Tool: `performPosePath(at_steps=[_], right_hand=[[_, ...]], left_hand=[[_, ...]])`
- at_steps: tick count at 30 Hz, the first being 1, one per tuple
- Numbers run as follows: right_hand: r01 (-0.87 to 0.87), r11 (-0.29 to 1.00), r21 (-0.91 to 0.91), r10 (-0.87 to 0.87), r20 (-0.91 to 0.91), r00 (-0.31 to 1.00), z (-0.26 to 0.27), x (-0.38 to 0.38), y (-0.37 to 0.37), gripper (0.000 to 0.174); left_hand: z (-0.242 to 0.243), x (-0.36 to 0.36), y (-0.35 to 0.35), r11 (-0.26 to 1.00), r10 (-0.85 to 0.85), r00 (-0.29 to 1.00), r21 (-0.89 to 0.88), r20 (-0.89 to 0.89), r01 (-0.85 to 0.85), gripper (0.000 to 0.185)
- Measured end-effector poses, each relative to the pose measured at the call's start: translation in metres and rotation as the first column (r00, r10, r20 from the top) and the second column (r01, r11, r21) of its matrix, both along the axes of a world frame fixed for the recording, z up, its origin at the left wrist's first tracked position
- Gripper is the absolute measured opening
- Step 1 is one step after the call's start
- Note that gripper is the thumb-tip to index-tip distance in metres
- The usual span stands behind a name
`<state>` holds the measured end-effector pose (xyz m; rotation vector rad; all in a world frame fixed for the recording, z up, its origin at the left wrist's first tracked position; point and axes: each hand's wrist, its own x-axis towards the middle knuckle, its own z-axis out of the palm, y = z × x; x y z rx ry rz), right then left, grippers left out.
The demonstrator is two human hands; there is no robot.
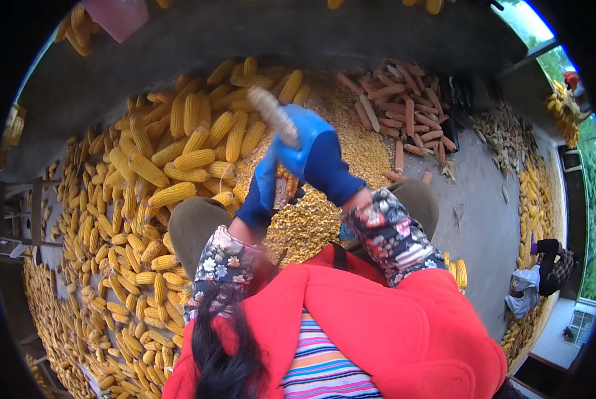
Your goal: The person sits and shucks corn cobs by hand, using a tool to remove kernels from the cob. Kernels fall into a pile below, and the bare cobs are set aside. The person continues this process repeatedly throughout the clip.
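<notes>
Both hands wear blue coated work gloves and meet above a heap of loose corn kernels (305, 224) between my knees. My right hand (318, 144), the upper one, grips a pale, bare-looking corn cob (274, 110) whose far end points up and left, slightly blurred. Partly behind it, my left hand (262, 187) is closed around a partly shelled ear of corn (284, 187). Orange kernels show along one side of that ear, and bare cob on the other. The right glove hides the ear's upper part and some left fingers.
Whole yellow corn ears (193, 129) are piled ahead left and spread along the floor. Shelled reddish cobs (402, 99) lie ahead right, near dry husks (505, 134). More kernels (367, 149) cover the ground ahead. At far right, another person (557, 267) is beside more corn.
</notes>
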<state>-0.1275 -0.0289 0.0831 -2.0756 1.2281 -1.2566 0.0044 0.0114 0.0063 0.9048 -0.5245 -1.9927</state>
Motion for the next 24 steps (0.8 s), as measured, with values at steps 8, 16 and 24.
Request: performPosePath(at_steps=[8, 16, 24], right_hand=[[0.21, 0.916, 0.341, -0.234, 0.03, 0.972, -0.021, -0.022, -0.04, 0.021], [0.122, 0.992, 0.013, -0.117, -0.196, 0.974, -0.033, -0.002, -0.022, 0.023], [-0.025, 0.991, -0.13, 0.014, -0.086, 0.996, -0.007, 0.01, 0.002, 0.027]], left_hand=[[0.004, -0.005, 0.004, 0.989, -0.141, 0.986, 0.034, -0.088, 0.144, 0.058], [-0.031, -0.002, -0.001, 0.993, -0.113, 0.99, -0.028, -0.082, 0.111, 0.055], [-0.001, -0.026, -0.011, 0.977, 0.19, 0.97, -0.069, -0.15, -0.202, 0.047]])
